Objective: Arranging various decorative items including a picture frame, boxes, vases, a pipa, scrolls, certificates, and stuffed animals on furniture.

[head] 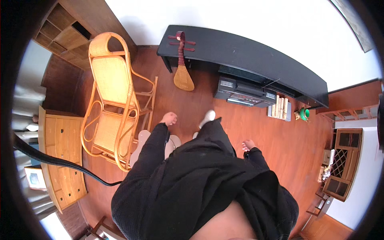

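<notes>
My left hand point(170, 118) hangs over the floor to the right of a rattan rocking chair point(112, 81), its fingers curled with nothing visible in them. Off to the right, my right hand point(248, 145) is beside my trouser leg, fingers loosely bent and apart, holding nothing. Ahead of me a pipa point(183, 78) leans against a long black bench-like table point(240, 54), its body on the floor. A black radio cassette player point(246, 91) stands on the floor at the table's front edge.
Rolled pieces lie on a grey base point(279, 108) beside a green pot point(304, 113). A wooden chest of drawers point(61, 156) stands left, a wooden cabinet point(343, 163) right. A pale scalloped object point(141, 147) is by my left sleeve. A black cable point(66, 165) crosses the left side.
</notes>
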### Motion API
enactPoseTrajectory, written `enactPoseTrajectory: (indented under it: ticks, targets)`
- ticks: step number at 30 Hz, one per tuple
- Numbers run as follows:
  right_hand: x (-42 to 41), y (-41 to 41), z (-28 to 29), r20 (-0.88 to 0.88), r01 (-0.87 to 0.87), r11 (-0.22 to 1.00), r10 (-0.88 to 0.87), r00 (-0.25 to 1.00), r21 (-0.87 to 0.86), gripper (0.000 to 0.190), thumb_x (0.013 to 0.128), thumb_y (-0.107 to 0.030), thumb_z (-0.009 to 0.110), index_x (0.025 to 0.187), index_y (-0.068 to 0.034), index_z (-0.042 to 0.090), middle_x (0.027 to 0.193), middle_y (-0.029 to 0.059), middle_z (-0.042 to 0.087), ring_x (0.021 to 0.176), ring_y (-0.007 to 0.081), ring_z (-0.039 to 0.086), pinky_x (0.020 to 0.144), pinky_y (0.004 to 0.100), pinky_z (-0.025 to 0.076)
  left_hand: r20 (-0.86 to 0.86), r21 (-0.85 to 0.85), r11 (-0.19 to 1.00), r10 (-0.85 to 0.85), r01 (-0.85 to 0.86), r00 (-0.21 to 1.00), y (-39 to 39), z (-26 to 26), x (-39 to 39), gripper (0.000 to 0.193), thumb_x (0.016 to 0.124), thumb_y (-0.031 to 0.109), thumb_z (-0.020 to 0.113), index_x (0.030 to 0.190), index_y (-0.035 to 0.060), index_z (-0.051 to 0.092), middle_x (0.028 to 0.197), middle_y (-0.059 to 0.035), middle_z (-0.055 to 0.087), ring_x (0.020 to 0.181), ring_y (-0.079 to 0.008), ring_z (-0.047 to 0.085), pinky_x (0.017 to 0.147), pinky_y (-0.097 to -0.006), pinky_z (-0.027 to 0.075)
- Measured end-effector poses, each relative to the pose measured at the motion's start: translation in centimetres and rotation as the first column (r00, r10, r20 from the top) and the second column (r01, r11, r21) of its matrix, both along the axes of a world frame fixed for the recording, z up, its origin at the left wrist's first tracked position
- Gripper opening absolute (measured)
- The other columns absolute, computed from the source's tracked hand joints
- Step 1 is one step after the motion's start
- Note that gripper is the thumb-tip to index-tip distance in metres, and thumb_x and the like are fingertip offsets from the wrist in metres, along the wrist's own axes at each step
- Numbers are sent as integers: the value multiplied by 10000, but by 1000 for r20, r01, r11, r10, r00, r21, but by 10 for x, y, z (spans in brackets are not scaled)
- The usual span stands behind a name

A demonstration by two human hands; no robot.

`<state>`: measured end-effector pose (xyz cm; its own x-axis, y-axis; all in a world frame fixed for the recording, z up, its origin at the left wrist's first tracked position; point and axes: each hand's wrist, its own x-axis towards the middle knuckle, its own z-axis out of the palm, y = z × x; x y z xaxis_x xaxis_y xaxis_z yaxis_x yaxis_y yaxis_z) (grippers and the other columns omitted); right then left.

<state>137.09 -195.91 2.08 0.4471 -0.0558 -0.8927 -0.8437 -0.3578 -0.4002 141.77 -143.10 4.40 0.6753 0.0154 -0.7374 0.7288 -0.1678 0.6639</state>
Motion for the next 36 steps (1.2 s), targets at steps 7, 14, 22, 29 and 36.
enactPoseTrajectory:
  ticks: [7,14,22,29,36]
  targets:
    - [87,-26,-15,-40,109,993,-107,993,38,202,814,-167,457,789,16,538,657,123,557,473,223,565,365,315,449,-172,-31,998,50,-56,984,16,6,81,249,784,296,512,961,122,525,772,-18,589,656,-144,571,603,-321,456]
    - [224,13,20,116,-41,998,47,992,-54,193,764,-203,509,784,-22,572,638,57,590,479,151,568,389,275,429,-83,-136,968,202,-212,976,43,22,166,203,784,290,492,925,147,525,764,4,558,674,-129,536,618,-300,444]
    - [264,56,37,275,10,999,2,961,-41,167,791,-191,495,853,-49,557,656,53,577,526,149,572,446,253,438,130,114,989,75,-90,989,51,47,303,316,748,323,562,1006,149,513,844,23,525,766,-113,497,688,-341,428]
    - [195,78,23,82,445,895,-447,891,43,103,785,-141,472,772,-45,506,607,65,527,425,169,529,318,261,385,345,411,902,-24,-129,938,74,27,438,593,679,349,643,1129,10,460,1032,-126,535,936,-235,521,795,-377,421]
    - [136,138,8,37,596,803,-596,802,18,159,785,-167,470,833,-26,528,675,110,567,495,200,563,378,282,419,396,311,933,49,-184,917,105,-7,508,793,647,390,692,1218,-37,345,1075,-149,519,971,-243,515,776,-446,426]
